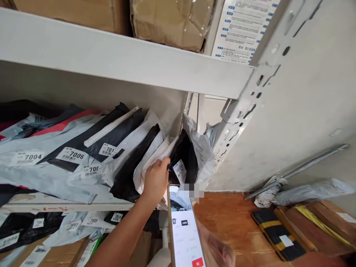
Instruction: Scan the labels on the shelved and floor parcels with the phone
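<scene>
My left hand [156, 176] reaches to the right end of the shelf. Its fingers are closed at the edge of a black mailing bag [189, 154] with a white label. Just left of the hand leans a whitish mailing bag [146, 159], and beyond it another black bag [130, 174]. A crumpled grey bag [204, 150] rests against the shelf post. My right hand [218, 244], blurred and partly cut off, is closed around a smartphone [186, 233]. The phone's lit screen shows a camera picture above a white page with a red button.
Numbered parcels [69, 154] line the shelf to the left. More bags and boxes fill the lower shelf [66, 207]. Cardboard boxes [169, 20] sit above the white beam [125, 61]. On the wooden floor [219, 218] at right lie boxes [319, 226], wrapped parcels and a metal pole [300, 168].
</scene>
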A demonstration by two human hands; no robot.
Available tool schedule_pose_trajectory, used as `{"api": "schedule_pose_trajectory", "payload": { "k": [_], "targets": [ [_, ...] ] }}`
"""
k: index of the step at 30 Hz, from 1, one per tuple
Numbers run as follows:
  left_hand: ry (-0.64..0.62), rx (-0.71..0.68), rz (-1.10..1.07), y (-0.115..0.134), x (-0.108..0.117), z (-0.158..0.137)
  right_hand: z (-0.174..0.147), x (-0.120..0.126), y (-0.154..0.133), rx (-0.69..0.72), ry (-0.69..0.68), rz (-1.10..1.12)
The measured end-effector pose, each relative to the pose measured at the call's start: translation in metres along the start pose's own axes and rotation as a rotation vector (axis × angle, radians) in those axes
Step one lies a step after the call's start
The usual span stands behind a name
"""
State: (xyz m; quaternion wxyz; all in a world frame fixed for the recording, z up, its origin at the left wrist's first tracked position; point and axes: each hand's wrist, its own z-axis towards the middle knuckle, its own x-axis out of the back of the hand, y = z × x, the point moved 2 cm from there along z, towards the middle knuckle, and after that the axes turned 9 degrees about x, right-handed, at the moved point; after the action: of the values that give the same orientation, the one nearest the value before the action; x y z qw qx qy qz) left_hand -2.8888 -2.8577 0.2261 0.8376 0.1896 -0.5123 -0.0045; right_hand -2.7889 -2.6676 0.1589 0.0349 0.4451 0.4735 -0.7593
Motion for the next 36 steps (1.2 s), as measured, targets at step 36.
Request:
{"api": "schedule_pose_trajectory", "payload": {
  "k": [36],
  "targets": [
    [0.577, 0.011, -0.007, -0.010, -0.042, -0.051, -0.016, 0.052, -0.081, -0.020, 0.041, -0.219]
  ]
}}
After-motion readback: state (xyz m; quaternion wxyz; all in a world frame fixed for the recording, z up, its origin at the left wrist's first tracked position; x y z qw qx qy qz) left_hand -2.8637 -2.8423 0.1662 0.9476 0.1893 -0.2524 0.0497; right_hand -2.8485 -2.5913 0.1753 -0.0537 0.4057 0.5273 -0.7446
